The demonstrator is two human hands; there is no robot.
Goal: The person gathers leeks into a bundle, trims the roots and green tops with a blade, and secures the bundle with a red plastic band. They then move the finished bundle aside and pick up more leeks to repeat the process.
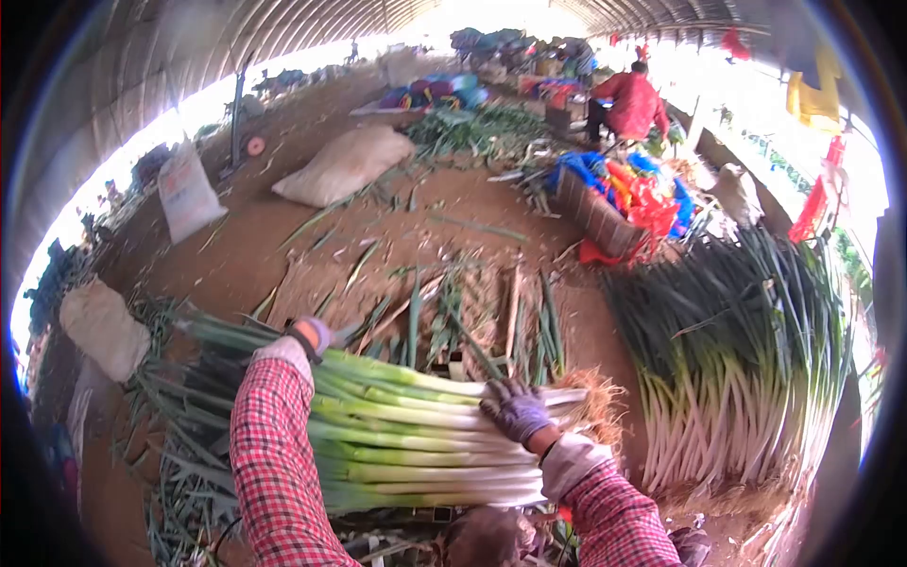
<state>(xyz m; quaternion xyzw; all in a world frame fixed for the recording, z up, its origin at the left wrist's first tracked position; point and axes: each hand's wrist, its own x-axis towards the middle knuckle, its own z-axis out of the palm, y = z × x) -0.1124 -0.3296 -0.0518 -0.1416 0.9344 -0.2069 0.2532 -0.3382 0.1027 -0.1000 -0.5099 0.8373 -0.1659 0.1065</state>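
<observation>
A thick bundle of green onions (406, 430) lies across in front of me, white stalks and roots to the right, green leaves to the left. My left hand (312, 333), in a purple glove below a red checked sleeve, reaches over the far side of the bundle at its green part. My right hand (515, 408), gloved the same, presses down on top of the white stalks near the root end.
A large pile of green onions (737, 369) lies to the right. Loose leaves litter the dirt floor (453, 222). A crate (593, 215) with coloured bags, white sacks (345, 163) and a person in red (631, 102) are farther back.
</observation>
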